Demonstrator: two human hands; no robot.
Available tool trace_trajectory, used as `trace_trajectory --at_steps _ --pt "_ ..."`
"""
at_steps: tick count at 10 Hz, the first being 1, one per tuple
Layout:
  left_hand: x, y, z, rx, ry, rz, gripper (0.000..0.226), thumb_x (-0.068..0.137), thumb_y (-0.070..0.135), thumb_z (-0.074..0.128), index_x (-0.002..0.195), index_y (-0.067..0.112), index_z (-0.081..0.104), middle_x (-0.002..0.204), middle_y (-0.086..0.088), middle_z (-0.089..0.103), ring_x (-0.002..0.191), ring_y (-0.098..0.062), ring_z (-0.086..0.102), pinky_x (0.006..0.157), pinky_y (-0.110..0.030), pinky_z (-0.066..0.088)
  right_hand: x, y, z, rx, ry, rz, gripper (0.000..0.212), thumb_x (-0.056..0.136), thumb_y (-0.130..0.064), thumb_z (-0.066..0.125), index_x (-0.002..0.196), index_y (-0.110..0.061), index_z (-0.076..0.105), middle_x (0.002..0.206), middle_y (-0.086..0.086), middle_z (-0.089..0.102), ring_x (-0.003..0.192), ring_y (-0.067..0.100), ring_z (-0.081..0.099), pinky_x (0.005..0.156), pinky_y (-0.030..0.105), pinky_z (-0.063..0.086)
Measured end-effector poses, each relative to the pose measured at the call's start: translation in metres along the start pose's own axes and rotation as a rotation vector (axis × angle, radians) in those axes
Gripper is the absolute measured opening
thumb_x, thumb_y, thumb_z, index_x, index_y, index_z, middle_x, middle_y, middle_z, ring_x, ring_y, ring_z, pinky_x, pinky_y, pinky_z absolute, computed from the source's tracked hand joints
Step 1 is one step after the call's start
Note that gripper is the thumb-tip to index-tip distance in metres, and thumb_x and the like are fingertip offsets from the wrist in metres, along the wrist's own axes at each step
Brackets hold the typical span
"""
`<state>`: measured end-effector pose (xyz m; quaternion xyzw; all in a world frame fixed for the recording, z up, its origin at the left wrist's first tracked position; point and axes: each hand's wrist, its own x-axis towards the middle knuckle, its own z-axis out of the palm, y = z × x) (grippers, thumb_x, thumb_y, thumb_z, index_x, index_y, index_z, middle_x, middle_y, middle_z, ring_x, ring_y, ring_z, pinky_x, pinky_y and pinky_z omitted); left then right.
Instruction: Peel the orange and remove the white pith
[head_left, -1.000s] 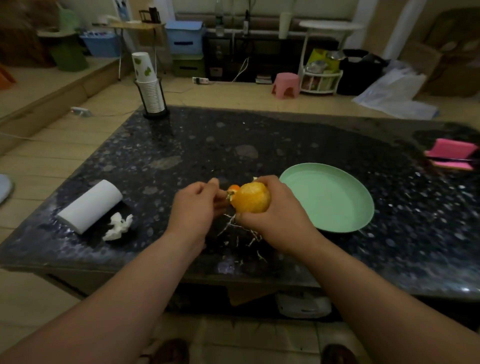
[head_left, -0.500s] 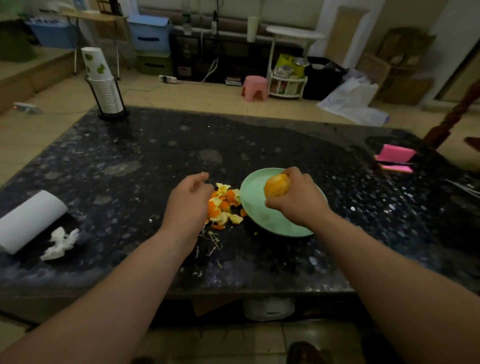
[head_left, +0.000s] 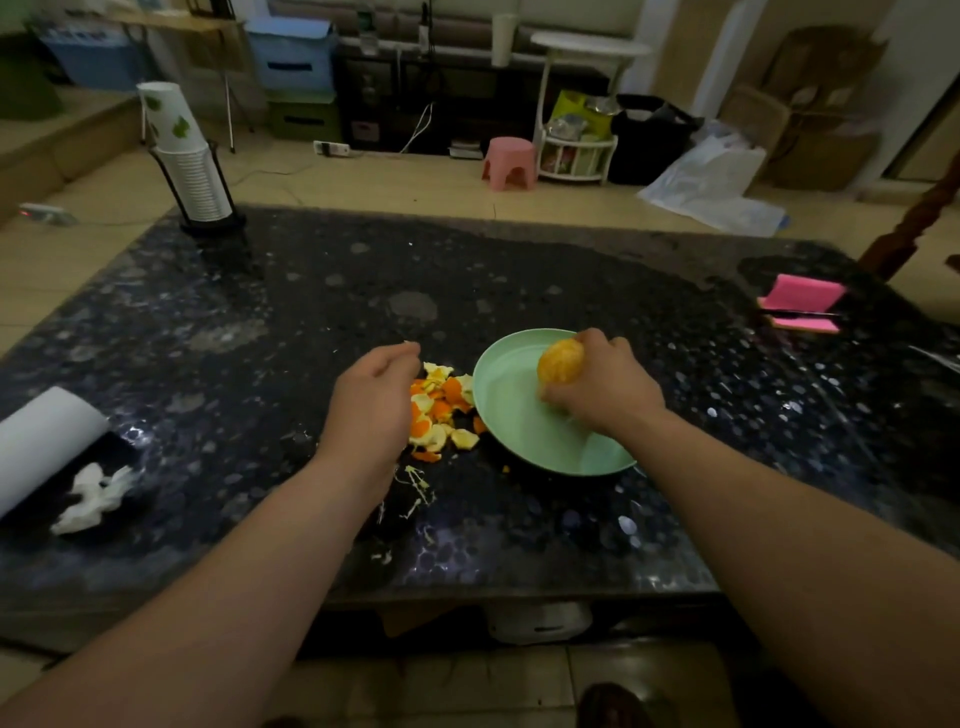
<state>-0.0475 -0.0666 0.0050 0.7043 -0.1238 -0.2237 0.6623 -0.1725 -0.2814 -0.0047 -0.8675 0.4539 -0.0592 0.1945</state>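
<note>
Nearest to you, thin pale pith strands lie scattered on the dark speckled table, just in front of your left wrist. Your left hand hovers over the near-left edge of the peel pile, fingers loosely curled with the tips drawn close together; whether a scrap is pinched between them cannot be told. A second ago this hand was picking at the fruit, both hands raised together near the table's middle; half a second ago it had already parted from the fruit, and its pose is little changed since.

Your right hand closes around the peeled orange, fingers wrapped over its right and lower sides, holding it above the far-right part of the green plate. Half a second ago the orange was over the plate's near rim; it now sits further in over the plate. The peel pile touches the plate's left rim.

At the left table edge lie a white paper roll and a crumpled tissue, unchanged. Further back, a pink folded item rests at the right edge and a cup stack stands in its dark holder at the far left corner.
</note>
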Motion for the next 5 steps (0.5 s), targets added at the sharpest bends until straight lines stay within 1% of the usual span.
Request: trace_trajectory --at_steps 1,2,3,4,5 --pt "0.0 -0.002 0.002 0.005 0.009 0.009 0.03 0.108 0.032 0.057 0.132 0.023 0.073 0.122 0.014 0.07 0.114 -0.001 0.061 0.092 -0.03 0.049 -0.003 0.007 0.003 0.027 -0.001 -0.005 0.094 0.08 -0.059 0.081 0.157 -0.027 0.037 0.153 0.009 0.043 0.133 0.035 0.057 0.1 0.044 0.047" --pt "0.001 -0.003 0.001 0.028 0.026 0.017 0.027 0.106 0.032 0.059 0.125 0.022 0.076 0.118 0.012 0.071 0.108 0.0 0.061 0.081 -0.024 0.046 -0.006 0.014 0.002 0.055 -0.013 -0.011 0.108 0.079 -0.067 0.08 0.165 -0.03 0.026 0.16 0.009 0.038 0.138 0.034 0.053 0.107 0.049 0.047" --pt "0.002 -0.004 0.001 0.042 0.025 0.018 0.027 0.105 0.033 0.059 0.123 0.023 0.076 0.117 0.012 0.072 0.107 0.0 0.062 0.08 -0.025 0.046 -0.009 0.019 0.002 0.085 -0.008 -0.022 0.11 0.079 -0.069 0.078 0.166 -0.033 0.023 0.162 0.009 0.037 0.14 0.034 0.053 0.108 0.05 0.046" --pt "0.0 -0.006 0.004 0.042 0.022 -0.004 0.026 0.105 0.034 0.06 0.122 0.024 0.077 0.118 0.011 0.073 0.11 -0.005 0.064 0.085 -0.028 0.048 -0.014 0.022 0.001 0.101 0.032 -0.016 0.105 0.081 -0.071 0.074 0.166 -0.032 0.025 0.16 0.008 0.038 0.14 0.034 0.052 0.108 0.05 0.047" --pt "0.002 -0.006 0.008 0.053 0.03 -0.009 0.027 0.104 0.035 0.061 0.123 0.025 0.077 0.12 0.01 0.074 0.114 -0.009 0.066 0.087 -0.03 0.05 -0.016 0.022 0.001 0.119 0.133 -0.026 0.092 0.088 -0.068 0.068 0.163 -0.028 0.032 0.157 0.009 0.044 0.141 0.034 0.051 0.109 0.049 0.045"
